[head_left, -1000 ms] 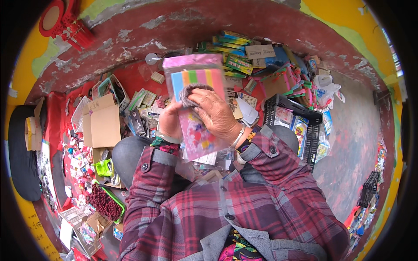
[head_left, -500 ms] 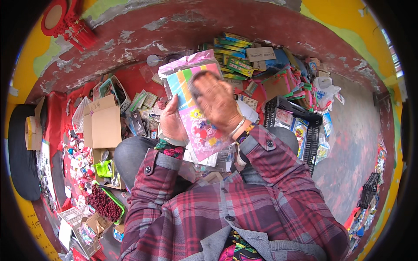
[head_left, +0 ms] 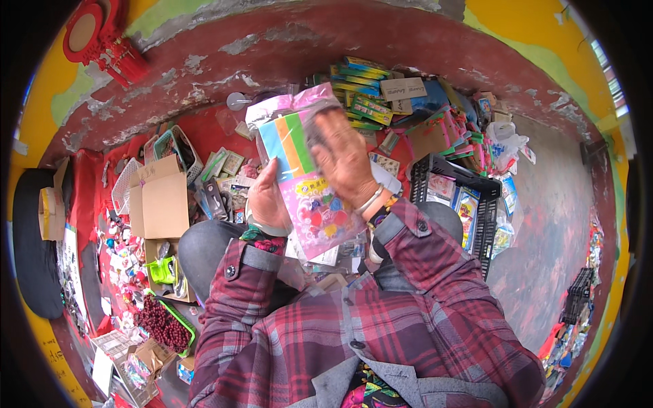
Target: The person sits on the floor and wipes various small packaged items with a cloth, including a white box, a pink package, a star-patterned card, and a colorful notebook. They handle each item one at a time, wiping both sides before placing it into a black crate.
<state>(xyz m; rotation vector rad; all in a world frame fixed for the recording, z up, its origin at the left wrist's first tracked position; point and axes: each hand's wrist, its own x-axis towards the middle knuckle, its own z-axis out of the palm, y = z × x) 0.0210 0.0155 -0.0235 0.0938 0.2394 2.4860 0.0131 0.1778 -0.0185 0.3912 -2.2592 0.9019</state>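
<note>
My left hand (head_left: pixel 267 201) grips the left edge of a flat plastic packet (head_left: pixel 320 211), its thumb on the front. The packet has coloured stripes in its upper half, a pink lower half with heart shapes, and a crinkled pink top flap. Over the packet's upper right side lies my right hand (head_left: pixel 345 158), palm down. A dark, soft-looking pad (head_left: pixel 314 132) shows under its fingers, pressed on the packet; blur hides what kind of thing it is. Below the packet, other packets (head_left: pixel 354 246) lie between my knees.
Right of the packet stands a black plastic crate (head_left: pixel 484 178) holding flat packs. Yellow-green boxes (head_left: pixel 371 107) are piled by the wall. To the left are an upright cardboard box (head_left: pixel 160 204), a white basket (head_left: pixel 190 153) and a green tray (head_left: pixel 178 314) of dark red beads.
My right hand, with the dark pad under it, has shifted slightly right across the packet, uncovering more of the stripes. My left hand keeps its hold on the packet's edge.
</note>
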